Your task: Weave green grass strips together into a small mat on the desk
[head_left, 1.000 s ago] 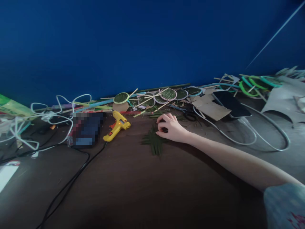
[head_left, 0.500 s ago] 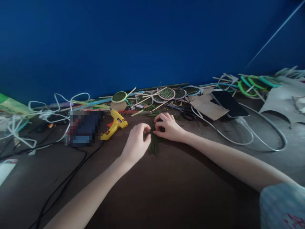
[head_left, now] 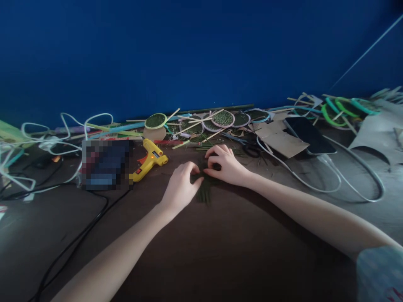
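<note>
A small bundle of dark green leaf strips lies on the dark table between my hands, its loose ends pointing toward me. My left hand is curled at the bundle's left side, thumb and index finger pinching in at the strips. From the right, my right hand bends over the upper part with its thumb and fingers closed on the strips. The fingers hide much of the bundle's top, so the weave there cannot be made out.
A yellow glue gun lies left of my hands beside a blurred dark box. Small fan-like rounds with green woven faces line the blue wall. Black scissors, cardboard, a phone and white cables lie right.
My view has shifted slightly, so the glue gun and box sit a little further left. Both hands stay at the strips with only small finger movement.
</note>
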Demonstrator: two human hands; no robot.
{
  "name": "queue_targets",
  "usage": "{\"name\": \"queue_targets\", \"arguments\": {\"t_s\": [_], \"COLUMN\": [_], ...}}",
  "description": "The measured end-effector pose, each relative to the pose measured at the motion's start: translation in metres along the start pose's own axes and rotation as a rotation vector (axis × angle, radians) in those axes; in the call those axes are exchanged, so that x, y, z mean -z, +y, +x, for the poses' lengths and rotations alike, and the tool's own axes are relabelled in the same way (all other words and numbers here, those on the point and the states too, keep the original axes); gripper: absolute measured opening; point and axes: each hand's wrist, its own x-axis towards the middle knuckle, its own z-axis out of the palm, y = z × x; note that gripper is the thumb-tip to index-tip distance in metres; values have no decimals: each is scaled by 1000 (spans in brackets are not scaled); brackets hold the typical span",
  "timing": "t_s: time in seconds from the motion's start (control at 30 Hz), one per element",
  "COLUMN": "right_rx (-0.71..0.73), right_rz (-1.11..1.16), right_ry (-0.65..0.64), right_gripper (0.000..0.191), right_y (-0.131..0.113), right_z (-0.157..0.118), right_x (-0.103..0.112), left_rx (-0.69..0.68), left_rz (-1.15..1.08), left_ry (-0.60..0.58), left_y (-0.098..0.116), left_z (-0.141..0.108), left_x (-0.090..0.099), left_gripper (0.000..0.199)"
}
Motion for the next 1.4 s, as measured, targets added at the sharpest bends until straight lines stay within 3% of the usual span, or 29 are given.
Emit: {"name": "queue_targets", "arguments": {"t_s": [0.2, 0.43, 0.53, 0.63, 0.73, 0.83, 0.93, 1.1, 1.2, 1.3, 1.4], "right_rx": [31, 142, 66, -59, -142, -189, -164, -242, -296, -304, -121], "right_rz": [63, 61, 26, -65, -33, 117, 413, 982, 1099, 907, 388], "right_ry": [112, 116, 104, 153, 241, 289, 358, 536, 531, 382, 228], "right_gripper": [18, 22, 27, 12, 15, 24, 32, 21, 19, 22, 23], "right_y": [-6, -22, -14, 2, 15, 19, 20, 24, 25, 22, 13], "right_z": [0, -4, -1, 5, 8, 9, 9, 13, 14, 11, 8], "right_x": [2, 9, 6, 1, 1, 4, 5, 7, 9, 9, 7], "left_rx": [-84, -153, -111, -81, -73, -69, -58, -45, -41, -40, -41], "left_rz": [68, 113, 57, 9, -21, -42, -69, -96, -101, -103, -112], "left_ry": [37, 67, 78, 82, 74, 64, 57, 59, 55, 54, 58], "left_y": [-2, -3, -3, -2, -1, -2, -2, -3, -4, -3, -3], "left_z": [2, 5, 5, 5, 5, 6, 6, 5, 5, 5, 5], "left_x": [-2, -5, -5, -4, -2, -2, -3, -3, -3, -2, -2], "left_gripper": [12, 7, 10, 14, 15, 16, 16, 15, 15, 16, 15]}}
